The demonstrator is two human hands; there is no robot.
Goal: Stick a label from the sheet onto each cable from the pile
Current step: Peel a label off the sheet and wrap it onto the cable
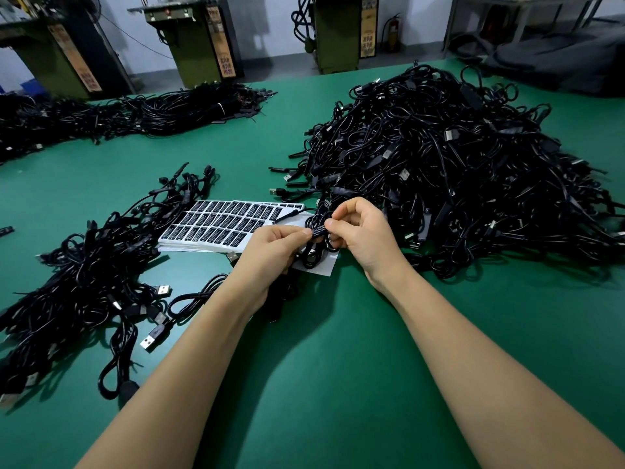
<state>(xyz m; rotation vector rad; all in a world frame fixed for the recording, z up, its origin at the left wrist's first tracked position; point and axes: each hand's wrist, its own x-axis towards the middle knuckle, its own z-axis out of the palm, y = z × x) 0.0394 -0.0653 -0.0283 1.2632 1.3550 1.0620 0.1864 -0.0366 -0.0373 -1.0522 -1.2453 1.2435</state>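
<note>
Head view. Green bench point(338, 384), both bare forearms reaching forward to the middle of it.

Left hand point(274, 252): fingers curled, thumb and forefinger pinching the left end of a small black label point(319, 229) with white print. The same hand grips a coiled black cable point(313, 257), whose loops hang below the fingers.

Right hand point(360, 231): fingers curled, fingertips pinching the right end of the same label. The label sits between the two hands, just above the bench, against the cable.

Under the cable loops lies a pale scrap of backing paper point(326, 267), flat on the bench.

Label sheet point(226, 220): just beyond the left hand, flat, on top of a thin stack of like sheets. Rows of black labels cover most of it; the far right corner shows bare white backing.

Big pile of black cables point(456, 164) to the right, heaped high and tangled, silver plugs sticking out. Its near edge lies just behind the right hand.

Smaller loose pile of cables point(91, 265) to the left of the sheet, plugs pointing towards the near edge. Long row of bundled cables point(135, 113) across the far left of the bench.

Beyond the bench: green machines point(199, 42) on stands, red fire extinguisher point(394, 30) against the wall.
</note>
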